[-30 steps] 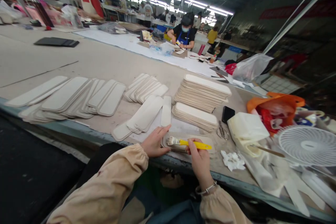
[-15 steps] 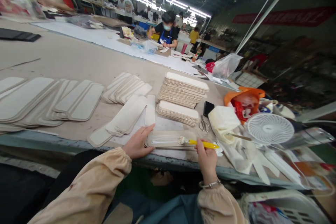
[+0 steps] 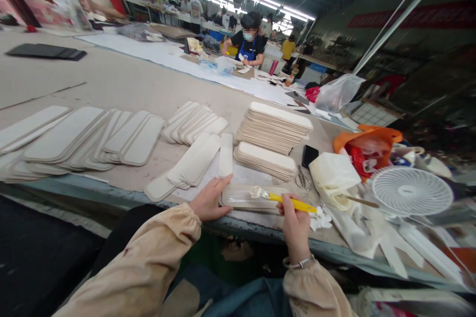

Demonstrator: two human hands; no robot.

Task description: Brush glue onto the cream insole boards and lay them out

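My right hand (image 3: 296, 223) is closed around the yellow handle of a brush (image 3: 299, 204). White paste clings to its bristles, which sit on or just over a long beige panel (image 3: 241, 203) with rounded corners. Wet, shiny streaks run along the panel's left part. At that panel's left end lies my left hand (image 3: 211, 200), fingers stretched out on it and thumb along the near edge. More panels seem to lie beneath it. Just beyond, a narrow white strip (image 3: 225, 154) and a fan of pale panels (image 3: 195, 161) rest on the table.
Neat panel stacks (image 3: 273, 126) stand behind, overlapping panels (image 3: 85, 133) to the left. On the right are scissors (image 3: 303, 178), a black phone (image 3: 309, 156), a white plastic container (image 3: 334, 173), an orange bag (image 3: 386, 133) and a white fan (image 3: 412, 190). Across the table a person (image 3: 251, 44) works.
The view has swung left, so the table's things appear farther right. My right hand has moved the brush leftward along the panel and tilted its handle more. My left hand stays on the panel's end.
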